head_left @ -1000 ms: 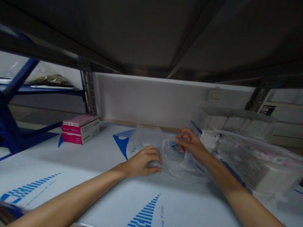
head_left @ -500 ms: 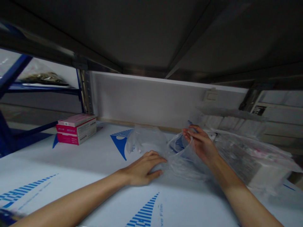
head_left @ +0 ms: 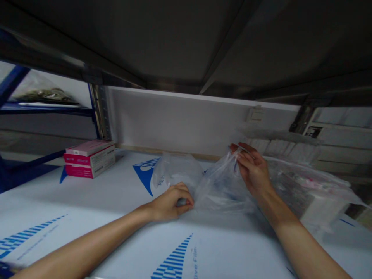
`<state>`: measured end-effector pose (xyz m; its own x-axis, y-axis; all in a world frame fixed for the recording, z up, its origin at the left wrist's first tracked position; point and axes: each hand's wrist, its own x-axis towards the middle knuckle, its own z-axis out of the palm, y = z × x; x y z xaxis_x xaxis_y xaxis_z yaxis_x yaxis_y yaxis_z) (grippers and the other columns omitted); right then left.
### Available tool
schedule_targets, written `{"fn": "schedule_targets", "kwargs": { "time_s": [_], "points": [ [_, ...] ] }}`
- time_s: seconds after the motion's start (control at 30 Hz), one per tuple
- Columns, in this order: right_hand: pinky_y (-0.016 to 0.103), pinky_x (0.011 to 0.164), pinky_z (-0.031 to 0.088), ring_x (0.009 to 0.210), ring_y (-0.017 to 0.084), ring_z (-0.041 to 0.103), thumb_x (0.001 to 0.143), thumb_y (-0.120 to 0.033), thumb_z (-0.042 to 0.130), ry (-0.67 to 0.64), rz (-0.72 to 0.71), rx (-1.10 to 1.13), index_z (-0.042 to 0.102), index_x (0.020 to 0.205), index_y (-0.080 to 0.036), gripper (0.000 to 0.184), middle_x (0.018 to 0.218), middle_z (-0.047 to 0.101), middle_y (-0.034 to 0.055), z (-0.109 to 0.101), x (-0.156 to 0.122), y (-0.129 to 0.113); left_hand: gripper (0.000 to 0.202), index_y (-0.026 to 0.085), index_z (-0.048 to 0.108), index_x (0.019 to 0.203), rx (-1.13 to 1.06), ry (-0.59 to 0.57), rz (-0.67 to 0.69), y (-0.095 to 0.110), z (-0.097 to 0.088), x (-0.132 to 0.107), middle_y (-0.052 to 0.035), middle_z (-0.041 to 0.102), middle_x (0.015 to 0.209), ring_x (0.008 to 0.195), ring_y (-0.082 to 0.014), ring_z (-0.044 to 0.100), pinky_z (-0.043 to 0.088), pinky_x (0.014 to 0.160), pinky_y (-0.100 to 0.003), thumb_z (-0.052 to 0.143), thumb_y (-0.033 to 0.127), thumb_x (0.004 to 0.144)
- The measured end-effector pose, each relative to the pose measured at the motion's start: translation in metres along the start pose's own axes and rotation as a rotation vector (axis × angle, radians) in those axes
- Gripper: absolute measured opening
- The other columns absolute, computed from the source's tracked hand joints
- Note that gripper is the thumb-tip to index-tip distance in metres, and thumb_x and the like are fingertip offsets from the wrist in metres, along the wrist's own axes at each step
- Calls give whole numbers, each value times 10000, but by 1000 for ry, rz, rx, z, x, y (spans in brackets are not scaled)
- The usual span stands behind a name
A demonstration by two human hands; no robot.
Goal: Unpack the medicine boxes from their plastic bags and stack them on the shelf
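A clear plastic bag [head_left: 222, 190] lies crumpled on the film-covered shelf, its upper part drawn up into a peak. My right hand [head_left: 252, 166] pinches the bag at that peak, above the surface. Low on the left, my left hand [head_left: 173, 201] has thumb and forefinger pressed together at the bag's near left edge, its wrist close to the shelf. Behind the left hand rests another part of clear plastic [head_left: 178, 168]; I cannot tell whether it belongs to the same bag. What is inside the bag is hard to make out.
Pink and white boxes [head_left: 90, 159] are stacked at the left. Bagged white packets [head_left: 293, 149] and a larger clear bag with a white box [head_left: 322, 205] stand at the right. A dark shelf [head_left: 174, 42] hangs low overhead. A white wall [head_left: 174, 120] closes the back.
My right hand has pulled the bag's edge up into a peak. My left hand's fingers, outstretched before, have closed into a pinch at the bag's edge. The view has shifted slightly.
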<state>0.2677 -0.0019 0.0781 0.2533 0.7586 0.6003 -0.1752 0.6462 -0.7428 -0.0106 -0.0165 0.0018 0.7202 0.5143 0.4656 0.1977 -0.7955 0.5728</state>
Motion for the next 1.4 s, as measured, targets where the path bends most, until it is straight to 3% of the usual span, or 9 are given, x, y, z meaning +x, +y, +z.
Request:
{"fn": "schedule_targets", "kwargs": {
  "time_s": [0.13, 0.23, 0.43, 0.57, 0.8, 0.97, 1.17, 1.27, 1.4],
  "points": [
    [369, 894, 575, 905, 213, 743, 615, -264, 856, 128, -71, -115, 776, 851, -239, 251, 929, 799, 35, -3, 3, 7, 164, 175, 670, 858, -431, 169, -22, 1, -20, 3, -58, 673, 974, 970, -200, 616, 445, 903, -341, 679, 333, 901],
    [334, 673, 573, 661, 181, 695, 588, -286, 848, 205, -57, -153, 757, 742, -225, 188, 757, 772, 22, -5, 5, 11, 308, 171, 635, 777, -743, 334, -135, -3, -39, 9, -37, 672, 852, 863, -182, 620, 461, 834, -299, 715, 458, 857],
    [289, 523, 517, 517, 146, 620, 582, -310, 851, 186, 13, -203, 710, 755, -223, 240, 617, 684, -17, -2, 3, 15, 489, 164, 627, 731, -768, 358, -351, -18, -72, 5, -79, 712, 840, 793, -193, 669, 540, 761, -297, 707, 641, 804],
    [231, 397, 427, 383, 96, 527, 527, -294, 902, 220, 33, -176, 547, 686, -233, 393, 530, 584, -87, 5, -3, 17, 451, 190, 498, 679, -737, 296, -409, -24, -81, -4, 22, 612, 609, 536, -118, 604, 518, 527, -215, 876, 435, 700],
    [267, 588, 597, 624, 175, 724, 668, -197, 788, 58, 492, -21, 557, 647, -234, 234, 612, 675, -14, 2, -10, 27, 381, 208, 609, 1025, -974, 624, -372, -27, -86, -2, 21, 654, 738, 584, -108, 637, 559, 552, -193, 805, 144, 705],
    [315, 879, 602, 935, 209, 752, 802, -180, 633, 9, 708, 43, 606, 703, -225, 112, 880, 784, 95, 8, -14, 28, 117, 154, 662, 846, -701, 663, -517, -34, -81, 2, -35, 653, 767, 653, -144, 665, 608, 660, -271, 692, 185, 738],
    [313, 687, 563, 755, 194, 717, 946, -516, 517, -329, 779, -431, 683, 856, -191, 376, 824, 767, 95, 25, -23, 35, 245, 186, 705, 972, -379, 761, -563, -42, -67, 1, -114, 646, 1181, 995, -272, 680, 570, 931, -476, 685, 335, 779],
    [297, 685, 524, 764, 182, 699, 825, -475, 702, -458, 685, -554, 709, 946, -196, 304, 830, 767, 58, 27, -29, 44, 265, 203, 725, 1022, 58, 729, -403, -35, -59, -3, -117, 550, 1367, 1299, -321, 508, 375, 1154, -512, 682, 355, 809],
    [297, 697, 515, 725, 174, 701, 680, -410, 829, -559, 609, -482, 690, 1054, -197, 452, 756, 755, 15, 25, -36, 47, 315, 190, 671, 1163, 489, 509, -142, -13, -46, -6, -122, 631, 1237, 1225, -293, 547, 396, 1116, -491, 536, 368, 942]
  ]
}}
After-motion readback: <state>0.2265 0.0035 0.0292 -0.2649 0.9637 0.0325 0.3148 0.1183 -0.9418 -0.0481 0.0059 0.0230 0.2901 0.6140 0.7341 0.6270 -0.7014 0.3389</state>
